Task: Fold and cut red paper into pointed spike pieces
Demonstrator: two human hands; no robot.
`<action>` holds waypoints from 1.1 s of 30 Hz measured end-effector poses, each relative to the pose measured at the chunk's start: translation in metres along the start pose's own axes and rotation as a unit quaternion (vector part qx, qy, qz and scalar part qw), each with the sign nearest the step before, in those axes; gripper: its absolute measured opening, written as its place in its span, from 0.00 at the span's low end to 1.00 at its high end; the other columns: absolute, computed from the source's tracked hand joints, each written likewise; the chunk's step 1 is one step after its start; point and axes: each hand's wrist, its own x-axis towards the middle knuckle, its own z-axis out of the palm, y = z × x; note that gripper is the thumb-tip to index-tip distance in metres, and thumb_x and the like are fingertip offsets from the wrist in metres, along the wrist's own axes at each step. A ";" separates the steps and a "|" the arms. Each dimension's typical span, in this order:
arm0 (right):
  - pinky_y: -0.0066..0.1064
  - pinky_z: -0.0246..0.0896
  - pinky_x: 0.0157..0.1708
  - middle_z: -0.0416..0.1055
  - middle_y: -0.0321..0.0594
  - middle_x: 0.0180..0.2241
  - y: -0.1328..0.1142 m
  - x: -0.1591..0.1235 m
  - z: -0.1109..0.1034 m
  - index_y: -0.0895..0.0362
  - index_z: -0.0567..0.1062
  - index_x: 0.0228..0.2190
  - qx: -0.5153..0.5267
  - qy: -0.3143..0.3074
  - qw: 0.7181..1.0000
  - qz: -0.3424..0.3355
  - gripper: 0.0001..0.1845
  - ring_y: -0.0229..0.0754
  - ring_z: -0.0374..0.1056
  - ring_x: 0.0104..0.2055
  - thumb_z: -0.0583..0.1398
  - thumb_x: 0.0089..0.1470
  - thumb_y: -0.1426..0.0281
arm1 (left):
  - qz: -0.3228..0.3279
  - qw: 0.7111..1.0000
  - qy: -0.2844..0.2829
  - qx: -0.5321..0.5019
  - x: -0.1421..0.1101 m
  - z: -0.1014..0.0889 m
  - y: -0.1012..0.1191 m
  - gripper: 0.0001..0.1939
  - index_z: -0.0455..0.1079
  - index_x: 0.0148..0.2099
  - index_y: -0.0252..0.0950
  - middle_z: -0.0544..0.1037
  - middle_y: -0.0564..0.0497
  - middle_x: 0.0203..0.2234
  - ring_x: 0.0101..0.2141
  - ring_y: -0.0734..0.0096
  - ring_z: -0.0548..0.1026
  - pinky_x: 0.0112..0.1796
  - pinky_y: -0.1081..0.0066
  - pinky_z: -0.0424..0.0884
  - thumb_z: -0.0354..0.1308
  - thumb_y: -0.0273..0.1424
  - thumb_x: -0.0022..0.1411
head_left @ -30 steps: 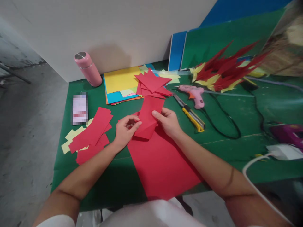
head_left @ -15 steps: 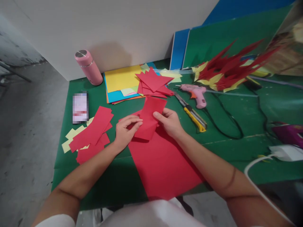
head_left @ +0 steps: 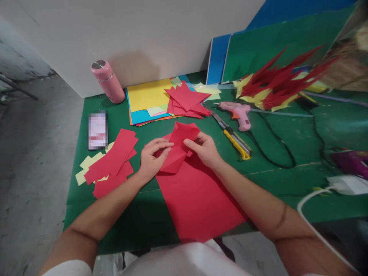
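Note:
Between my hands is a piece of red paper (head_left: 178,149), bent and creased across its middle. My left hand (head_left: 155,157) pinches its left edge between thumb and fingers. On the right edge, my right hand (head_left: 202,149) grips it with the thumb on top and the fingers behind, partly hidden. Under the held piece a large red sheet (head_left: 198,203) lies on the green table, reaching to the front edge. To the left rest several cut red strips (head_left: 115,157) over pale yellow pieces (head_left: 92,161).
Behind my hands, red pointed pieces (head_left: 186,96) lie on coloured sheets (head_left: 149,96). A yellow utility knife (head_left: 234,142) and a pink glue gun (head_left: 237,113) with its cord are at right. Beyond stands a red-and-yellow paper flame (head_left: 276,84). A pink bottle (head_left: 109,82) and a phone (head_left: 97,130) are at left.
The red paper held in my hands has gone from nearly flat to bent, its upper part folding over and its lower end shifting slightly left. Both hands have barely moved.

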 end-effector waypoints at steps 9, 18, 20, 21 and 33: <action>0.24 0.54 0.13 0.67 0.29 0.18 0.004 0.003 -0.004 0.54 0.76 0.25 0.024 0.063 0.998 0.012 0.21 0.30 0.57 0.15 0.72 0.39 0.52 | 0.019 0.998 -0.060 0.016 -0.005 0.002 -0.002 0.10 0.79 0.46 0.42 0.81 0.46 0.44 0.45 0.66 0.79 0.46 0.67 0.76 0.58 0.32 0.65; 0.25 0.54 0.14 0.68 0.29 0.18 0.004 0.003 -0.003 0.53 0.76 0.26 0.018 0.068 0.997 0.021 0.22 0.31 0.57 0.15 0.72 0.38 0.50 | -0.005 0.997 -0.074 0.004 -0.006 0.001 -0.004 0.11 0.79 0.47 0.44 0.83 0.48 0.43 0.46 0.64 0.80 0.49 0.62 0.76 0.58 0.32 0.65; 0.25 0.54 0.14 0.68 0.28 0.18 0.005 0.004 -0.003 0.53 0.76 0.26 0.018 0.067 0.997 0.021 0.22 0.31 0.57 0.16 0.72 0.38 0.49 | -0.011 0.997 -0.074 0.003 -0.006 0.001 -0.003 0.11 0.79 0.47 0.45 0.83 0.48 0.43 0.46 0.64 0.80 0.49 0.61 0.76 0.58 0.33 0.65; 0.25 0.53 0.14 0.67 0.28 0.18 0.005 0.004 -0.003 0.53 0.75 0.26 0.019 0.066 0.997 0.022 0.22 0.31 0.57 0.16 0.71 0.38 0.49 | -0.013 0.997 -0.074 0.001 -0.005 0.001 -0.003 0.11 0.79 0.47 0.45 0.83 0.48 0.43 0.46 0.64 0.79 0.49 0.61 0.76 0.58 0.33 0.65; 0.27 0.61 0.23 0.68 0.30 0.21 -0.002 -0.002 0.000 0.53 0.71 0.21 -0.004 0.055 0.998 0.016 0.22 0.32 0.60 0.21 0.72 0.38 0.51 | -0.170 0.959 -0.108 -0.197 -0.005 -0.003 -0.011 0.19 0.78 0.51 0.46 0.76 0.48 0.54 0.43 0.65 0.77 0.44 0.66 0.74 0.65 0.36 0.56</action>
